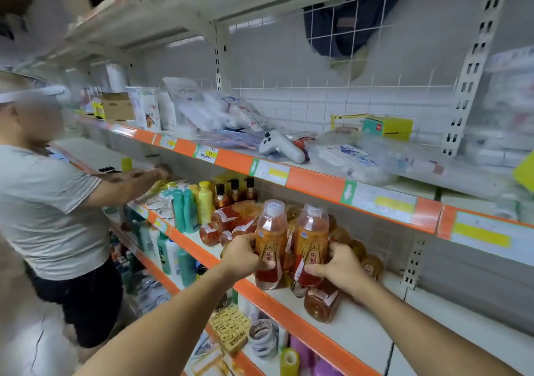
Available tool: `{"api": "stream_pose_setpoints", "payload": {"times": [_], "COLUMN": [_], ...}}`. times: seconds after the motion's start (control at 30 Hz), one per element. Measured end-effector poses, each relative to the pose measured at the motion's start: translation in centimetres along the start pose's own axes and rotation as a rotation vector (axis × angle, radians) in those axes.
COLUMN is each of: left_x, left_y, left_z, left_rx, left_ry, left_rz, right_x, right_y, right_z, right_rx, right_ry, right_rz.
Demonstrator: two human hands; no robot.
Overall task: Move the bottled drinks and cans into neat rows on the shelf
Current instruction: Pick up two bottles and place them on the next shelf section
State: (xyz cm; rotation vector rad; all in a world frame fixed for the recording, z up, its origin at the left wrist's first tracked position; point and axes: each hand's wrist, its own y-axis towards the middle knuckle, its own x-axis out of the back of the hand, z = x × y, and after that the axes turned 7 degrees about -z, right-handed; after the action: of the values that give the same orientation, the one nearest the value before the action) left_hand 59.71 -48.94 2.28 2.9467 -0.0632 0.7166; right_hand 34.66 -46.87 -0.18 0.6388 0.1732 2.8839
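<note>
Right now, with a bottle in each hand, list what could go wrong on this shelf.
1. The left hand and right hand each hold an upright bottle, left bottle and right bottle, close together above the heap; setting either down could knock it over.
2. The fallen bottles lie on their sides; a nudge might roll them into the shampoo bottles.
3. One fallen bottle lies near the shelf edge and could roll off.

Both forearms are bare, no sleeve in view. The left hand (242, 253) and right hand (339, 268) seem to carry no rings, though blur hides detail.
</note>
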Motion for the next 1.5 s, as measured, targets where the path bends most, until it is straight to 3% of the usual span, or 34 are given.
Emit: {"api": "stream_pose_setpoints", "payload": {"times": [0.77, 1.2, 1.5], "left_x": [-6.6, -15.0, -22.4], "left_y": [4.2, 2.0, -2.0], "left_z": [-3.9, -7.3, -9.6], "left_rx": [-0.066, -0.207, -0.246], "left_ry": [-0.115, -0.129, -0.191], "left_rz": [0.233, 0.458, 0.724], "right_x": [6.3, 13.0, 17.1], "right_y": [-1.1, -9.1, -18.2], "right_z": [-1.5, -3.6, -4.6], "right_rx": [-0.131, -0.247, -0.399], "right_ry": [-0.016, -0.004, -0.022], "right_rz": [-0.155, -0.427, -0.662]}}
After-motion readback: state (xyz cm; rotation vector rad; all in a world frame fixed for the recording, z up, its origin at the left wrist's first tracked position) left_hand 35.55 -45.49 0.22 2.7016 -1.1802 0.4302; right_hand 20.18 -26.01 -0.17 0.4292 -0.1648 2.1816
